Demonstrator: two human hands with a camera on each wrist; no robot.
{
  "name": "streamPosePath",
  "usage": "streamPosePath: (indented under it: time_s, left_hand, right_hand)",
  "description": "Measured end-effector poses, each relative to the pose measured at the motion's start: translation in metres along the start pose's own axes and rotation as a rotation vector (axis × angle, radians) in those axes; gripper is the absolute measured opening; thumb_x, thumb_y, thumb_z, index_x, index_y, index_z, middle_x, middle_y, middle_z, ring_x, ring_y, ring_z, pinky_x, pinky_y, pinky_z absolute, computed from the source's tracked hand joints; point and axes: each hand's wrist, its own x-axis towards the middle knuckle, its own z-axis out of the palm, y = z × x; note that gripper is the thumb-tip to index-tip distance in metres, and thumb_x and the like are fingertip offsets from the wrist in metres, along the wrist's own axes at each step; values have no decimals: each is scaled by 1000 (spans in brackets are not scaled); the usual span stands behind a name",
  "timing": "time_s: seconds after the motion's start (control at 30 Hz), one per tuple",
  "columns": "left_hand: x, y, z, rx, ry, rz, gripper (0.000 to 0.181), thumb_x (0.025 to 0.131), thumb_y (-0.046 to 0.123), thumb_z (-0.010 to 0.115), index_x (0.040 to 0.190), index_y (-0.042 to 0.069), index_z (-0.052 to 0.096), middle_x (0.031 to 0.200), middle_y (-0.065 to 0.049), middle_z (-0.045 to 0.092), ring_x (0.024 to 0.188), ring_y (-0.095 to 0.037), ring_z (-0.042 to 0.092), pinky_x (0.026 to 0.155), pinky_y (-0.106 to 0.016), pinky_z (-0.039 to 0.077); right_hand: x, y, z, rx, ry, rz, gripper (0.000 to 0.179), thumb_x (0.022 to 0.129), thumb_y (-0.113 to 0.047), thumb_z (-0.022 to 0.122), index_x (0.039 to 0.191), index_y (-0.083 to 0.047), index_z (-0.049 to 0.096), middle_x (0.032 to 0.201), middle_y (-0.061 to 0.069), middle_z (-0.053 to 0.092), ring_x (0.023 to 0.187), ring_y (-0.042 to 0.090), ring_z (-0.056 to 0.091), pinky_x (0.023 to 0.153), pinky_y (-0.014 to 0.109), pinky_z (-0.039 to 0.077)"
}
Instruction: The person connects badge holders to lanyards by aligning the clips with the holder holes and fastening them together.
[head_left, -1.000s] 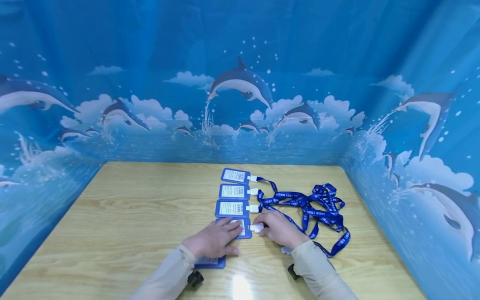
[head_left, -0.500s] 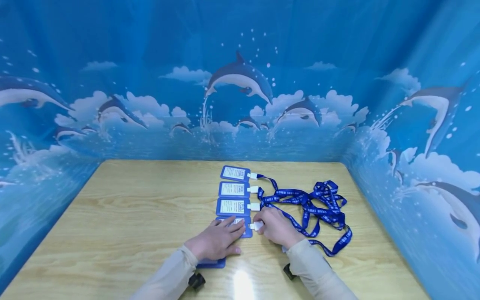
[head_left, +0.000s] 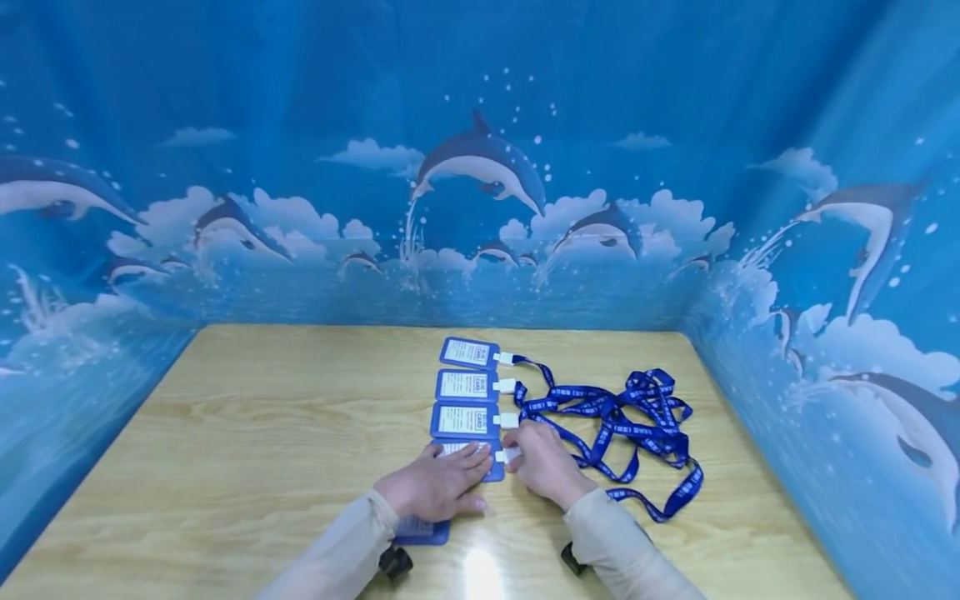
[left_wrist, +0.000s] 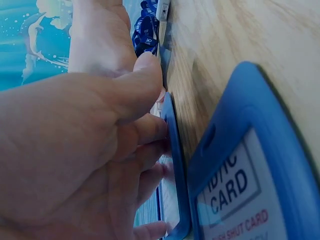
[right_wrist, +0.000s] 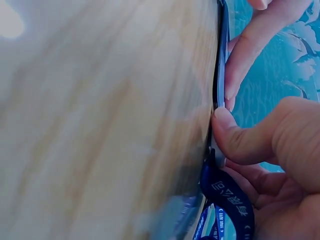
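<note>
My left hand (head_left: 438,486) lies with its fingers extended over a blue badge holder (head_left: 495,472), pressing it to the table and hiding much of its card. At that holder's right end, my right hand (head_left: 546,463) pinches a white lanyard clip (head_left: 512,455) between thumb and fingers. From the pinch a blue printed lanyard (right_wrist: 232,196) curves away in the right wrist view. Another badge holder (head_left: 426,533) lies nearer the person, partly under the left hand; its blue frame (left_wrist: 277,127) and empty slot show in the left wrist view.
Three more badge holders, the nearest of them (head_left: 465,419), lie in a column beyond the hands, each with a white clip at its right end. Their blue lanyards (head_left: 637,429) form a tangle on the right of the wooden table (head_left: 262,433). Dolphin-print curtains (head_left: 360,208) enclose it.
My right hand has shifted slightly left, still pinching the clip against the holder's end. The left fingers have slid a little to the right over the holder.
</note>
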Motion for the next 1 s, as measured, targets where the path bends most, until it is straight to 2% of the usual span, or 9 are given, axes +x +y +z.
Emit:
streamPosePath:
  time_s: [0.2,0.43,0.57,0.73,0.83,1.0]
  left_hand:
    - [-1,0,-3,12,9,17,71,101,59,44,160,22,30,168,5,18,156,-17,17,125,-59,18]
    - [0,0,-7,14,31,14,68,100,59,48,157,25,37,166,6,28,154,-17,25,124,-60,22]
    - [2,0,-10,45,53,18,68,98,60,51,155,24,41,164,4,34,153,-20,29,122,-61,26]
    - [5,2,-15,84,64,31,68,98,60,51,153,21,45,162,1,38,150,-22,34,119,-59,33]
    - [7,2,-16,99,70,35,66,98,59,51,152,21,47,161,1,40,149,-23,36,118,-59,35]
    - [11,4,-17,110,94,41,61,98,56,54,147,19,52,158,0,44,146,-24,41,118,-52,38]
  right_hand:
    - [-1,-1,-2,-25,-4,-14,27,74,-5,86,99,-4,77,93,7,70,90,26,66,86,45,57]
    - [-1,0,-4,-24,-58,-38,26,77,-8,84,102,-5,77,100,8,72,95,27,67,90,45,58]
    - [-2,3,-6,-50,-58,-101,28,81,-17,84,106,-8,77,104,6,73,98,24,68,90,43,58]
    - [-6,9,-14,-59,-57,-159,39,85,-30,80,117,-8,74,109,3,72,101,20,67,91,40,58]
    - [-10,11,-23,-47,-22,-151,38,88,-30,78,120,-9,73,112,4,71,104,20,66,92,40,58]
    - [-21,17,-51,-26,121,-133,27,92,-25,76,114,-11,75,112,4,73,106,22,68,93,43,58]
